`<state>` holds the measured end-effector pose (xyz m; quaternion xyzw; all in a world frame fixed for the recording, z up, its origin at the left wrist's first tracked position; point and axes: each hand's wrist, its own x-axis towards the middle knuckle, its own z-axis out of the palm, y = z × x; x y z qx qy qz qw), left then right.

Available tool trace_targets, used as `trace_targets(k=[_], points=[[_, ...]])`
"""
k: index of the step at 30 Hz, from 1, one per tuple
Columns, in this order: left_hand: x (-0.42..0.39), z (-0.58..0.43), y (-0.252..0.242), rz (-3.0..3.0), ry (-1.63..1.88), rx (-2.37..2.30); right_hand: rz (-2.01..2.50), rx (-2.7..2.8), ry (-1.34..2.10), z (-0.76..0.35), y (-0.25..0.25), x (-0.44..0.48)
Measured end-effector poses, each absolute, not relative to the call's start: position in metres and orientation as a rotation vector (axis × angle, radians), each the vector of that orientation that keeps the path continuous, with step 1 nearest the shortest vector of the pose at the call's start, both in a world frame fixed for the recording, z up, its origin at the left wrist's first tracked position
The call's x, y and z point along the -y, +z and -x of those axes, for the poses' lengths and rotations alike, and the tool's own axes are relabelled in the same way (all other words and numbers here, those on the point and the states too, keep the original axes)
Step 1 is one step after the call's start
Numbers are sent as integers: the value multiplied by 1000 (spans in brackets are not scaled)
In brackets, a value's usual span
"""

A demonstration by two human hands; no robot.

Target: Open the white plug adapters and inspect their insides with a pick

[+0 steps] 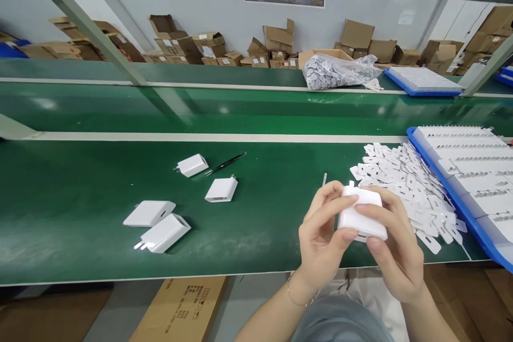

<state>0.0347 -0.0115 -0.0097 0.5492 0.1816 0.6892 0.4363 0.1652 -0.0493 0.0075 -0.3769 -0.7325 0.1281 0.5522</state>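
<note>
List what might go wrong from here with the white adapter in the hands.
The white adapter rests in the fingertips of the left hand and right hand, so it might slip and drop. The right hand is beside the loose pile of white pieces, and could scatter some. The tweezers lie between two adapters and might scratch one if bumped.

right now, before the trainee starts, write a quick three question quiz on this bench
1. Count: how many chargers are on the green bench, leaving out the held charger?
2. True or false: the left hand and right hand both touch the held charger.
3. Fill in, from the person's side: the blue tray is to the ____ of the heap of white pieces.

Key: 1. Four. 2. True. 3. Right.
</note>
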Motion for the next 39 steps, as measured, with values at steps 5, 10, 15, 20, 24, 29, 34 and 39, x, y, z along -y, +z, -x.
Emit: trace_targets(k=[5, 10, 15, 20, 24, 29, 34, 39], points=[[7, -45, -12, -1373, 1763, -342, 893, 1648, 275, -162, 2, 49], [3, -50, -25, -1299, 1777, -478, 946, 1579, 344, -160, -8, 43], [2, -44, -26, -1243, 1653, -523, 954, 1460, 515, -163, -11, 42], [10, -41, -15, -1278, 1530, -526, 929, 1412, 498, -164, -6, 47], [14, -42, -10, -1199, 1514, -433, 909, 1487, 398, -163, -2, 53], [11, -37, -8, -1138, 1435, -338, 895, 1469, 374, -161, -2, 56], [12, -33, -4, -1145, 1416, -345, 893, 1455, 333, -160, -2, 59], [18, -38, -2, -1176, 1396, -336, 861, 1384, 380, -158, -3, 60]])
